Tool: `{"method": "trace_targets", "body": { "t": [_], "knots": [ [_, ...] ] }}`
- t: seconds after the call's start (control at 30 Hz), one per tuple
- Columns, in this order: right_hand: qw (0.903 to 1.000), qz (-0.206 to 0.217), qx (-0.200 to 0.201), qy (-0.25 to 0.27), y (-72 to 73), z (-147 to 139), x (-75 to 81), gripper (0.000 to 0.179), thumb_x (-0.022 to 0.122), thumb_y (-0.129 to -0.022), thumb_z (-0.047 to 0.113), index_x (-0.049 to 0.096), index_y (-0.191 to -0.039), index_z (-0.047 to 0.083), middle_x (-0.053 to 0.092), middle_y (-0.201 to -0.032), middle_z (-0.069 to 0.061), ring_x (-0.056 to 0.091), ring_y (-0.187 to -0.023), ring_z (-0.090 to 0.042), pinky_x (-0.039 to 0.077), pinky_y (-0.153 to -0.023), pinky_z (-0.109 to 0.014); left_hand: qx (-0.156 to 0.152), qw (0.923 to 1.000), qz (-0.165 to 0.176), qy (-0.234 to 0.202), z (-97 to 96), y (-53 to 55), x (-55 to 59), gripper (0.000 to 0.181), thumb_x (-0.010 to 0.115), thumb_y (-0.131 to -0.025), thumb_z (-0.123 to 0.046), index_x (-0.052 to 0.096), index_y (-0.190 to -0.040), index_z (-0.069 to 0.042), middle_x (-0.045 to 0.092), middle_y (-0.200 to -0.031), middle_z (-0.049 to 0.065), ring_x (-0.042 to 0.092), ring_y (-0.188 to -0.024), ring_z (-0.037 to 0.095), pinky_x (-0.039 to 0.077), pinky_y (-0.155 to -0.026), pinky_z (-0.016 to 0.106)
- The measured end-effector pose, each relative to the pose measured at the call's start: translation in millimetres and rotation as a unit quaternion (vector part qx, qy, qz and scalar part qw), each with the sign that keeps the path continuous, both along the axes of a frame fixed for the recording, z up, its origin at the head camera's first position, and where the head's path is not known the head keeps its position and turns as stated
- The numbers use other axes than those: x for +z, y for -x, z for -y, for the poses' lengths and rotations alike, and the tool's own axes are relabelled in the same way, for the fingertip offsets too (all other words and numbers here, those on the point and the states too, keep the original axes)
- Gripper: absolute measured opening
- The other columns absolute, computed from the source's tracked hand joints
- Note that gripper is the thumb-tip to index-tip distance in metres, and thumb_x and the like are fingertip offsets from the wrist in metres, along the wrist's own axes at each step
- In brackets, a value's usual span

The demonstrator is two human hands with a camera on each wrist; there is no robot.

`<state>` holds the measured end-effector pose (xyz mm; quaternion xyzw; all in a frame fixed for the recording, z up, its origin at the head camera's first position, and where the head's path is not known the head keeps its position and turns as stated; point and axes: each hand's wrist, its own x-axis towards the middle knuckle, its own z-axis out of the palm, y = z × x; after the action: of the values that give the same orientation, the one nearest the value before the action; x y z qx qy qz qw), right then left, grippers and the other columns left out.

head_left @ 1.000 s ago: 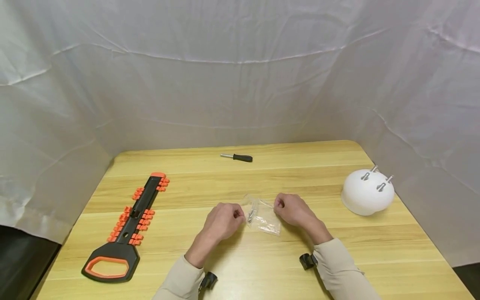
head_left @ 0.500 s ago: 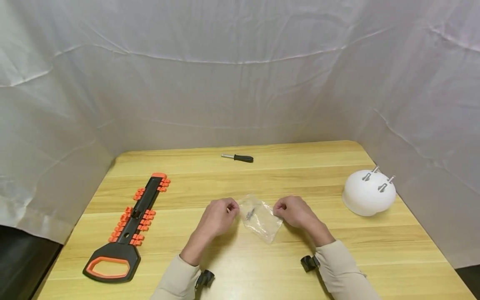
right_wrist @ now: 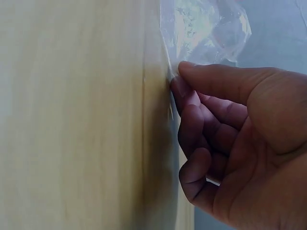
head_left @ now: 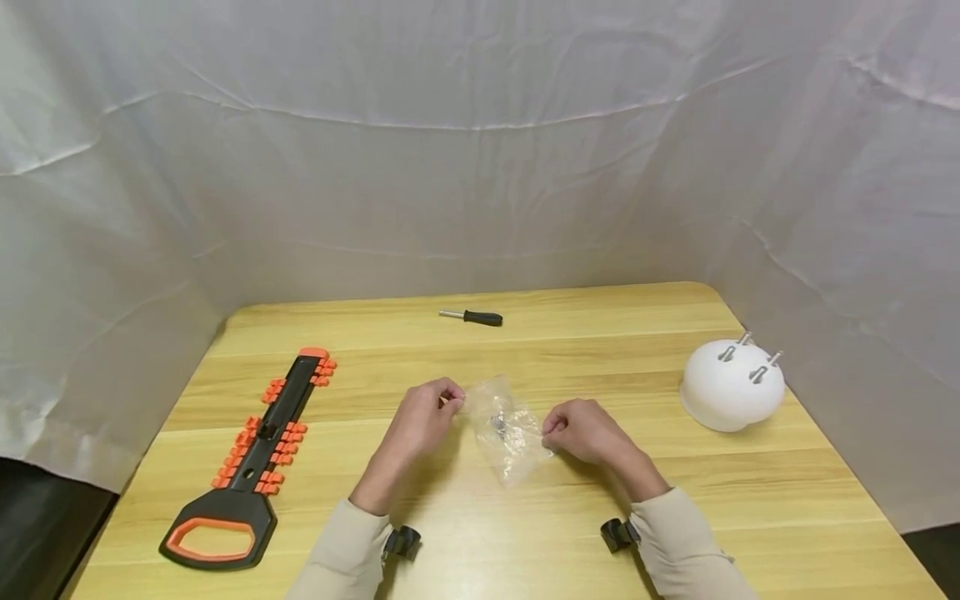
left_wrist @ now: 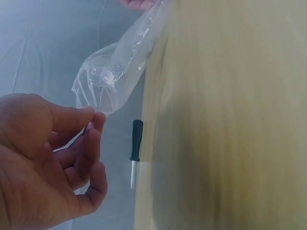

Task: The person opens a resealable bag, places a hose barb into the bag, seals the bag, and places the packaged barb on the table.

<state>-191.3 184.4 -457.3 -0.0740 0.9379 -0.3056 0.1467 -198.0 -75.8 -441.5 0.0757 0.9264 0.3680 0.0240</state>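
Note:
A clear plastic bag (head_left: 512,450) is stretched between the two hands above the middle of the table, with small metal pieces (head_left: 498,425) inside; their exact kind is too small to tell. My left hand (head_left: 422,419) pinches one corner of the bag between thumb and forefinger, also plain in the left wrist view, where the bag (left_wrist: 112,76) extends away from the fingertips. On the other side my right hand (head_left: 588,432) pinches the bag's opposite edge. The right wrist view has the film (right_wrist: 196,28) rising from between the right thumb and forefinger.
At the left lies a black and orange handled rack (head_left: 270,433) with orange clips along both sides. A black-handled screwdriver (head_left: 482,318) lies near the table's back edge. At the right stands a white rounded piece (head_left: 731,387) with two metal pins. Grey cloth (head_left: 480,192) surrounds the wooden table (head_left: 360,342).
The left hand has moved left and slightly away from the body, still pinching the bag. The bag has turned and spread out between the hands. The right hand has shifted only slightly.

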Motion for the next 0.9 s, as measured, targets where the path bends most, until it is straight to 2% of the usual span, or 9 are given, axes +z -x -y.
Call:
{"method": "trace_targets", "body": {
  "t": [0.23,0.53,0.7,0.9],
  "knots": [
    [0.9995,0.020,-0.001,0.025,-7.0,6,-0.2,0.009,0.077,-0.077,0.013,0.071,-0.082,0.018,0.063,-0.074,0.006,0.055,-0.070,-0.011,0.045,-0.067,-0.028,0.010,0.9996,0.001,-0.026,1.9,11.0,0.8,0.011,0.057,-0.098,-0.020,0.067,-0.099,-0.016,0.067,-0.092,-0.001,0.054,-0.069,0.012,0.045,-0.059,0.028],
    [0.9993,0.016,0.014,0.032,-14.1,11,-3.0,0.008,0.078,-0.078,0.015,0.072,-0.081,0.020,0.065,-0.077,0.008,0.056,-0.073,-0.011,0.047,-0.070,-0.030,0.012,0.9980,-0.013,-0.060,1.5,22.5,1.8,0.011,0.055,-0.098,-0.018,0.066,-0.099,-0.015,0.066,-0.092,0.000,0.055,-0.074,0.013,0.046,-0.063,0.028],
    [0.9992,0.009,0.028,0.028,-17.3,13,-2.9,0.008,0.078,-0.078,0.017,0.072,-0.081,0.021,0.068,-0.080,0.009,0.057,-0.077,-0.010,0.049,-0.075,-0.032,0.010,0.9968,-0.024,-0.075,-1.1,26.7,5.6,0.012,0.054,-0.098,-0.017,0.065,-0.100,-0.014,0.065,-0.091,0.001,0.054,-0.075,0.015,0.045,-0.064,0.028],
    [0.9978,0.001,0.056,0.035,-20.3,15,-4.8,0.008,0.079,-0.078,0.016,0.073,-0.079,0.021,0.067,-0.076,0.011,0.057,-0.075,-0.009,0.049,-0.076,-0.033,0.008,0.9953,-0.018,-0.094,-6.2,28.1,7.7,0.012,0.054,-0.098,-0.016,0.065,-0.102,-0.011,0.063,-0.090,0.003,0.054,-0.076,0.015,0.046,-0.066,0.028]
  ]
}}
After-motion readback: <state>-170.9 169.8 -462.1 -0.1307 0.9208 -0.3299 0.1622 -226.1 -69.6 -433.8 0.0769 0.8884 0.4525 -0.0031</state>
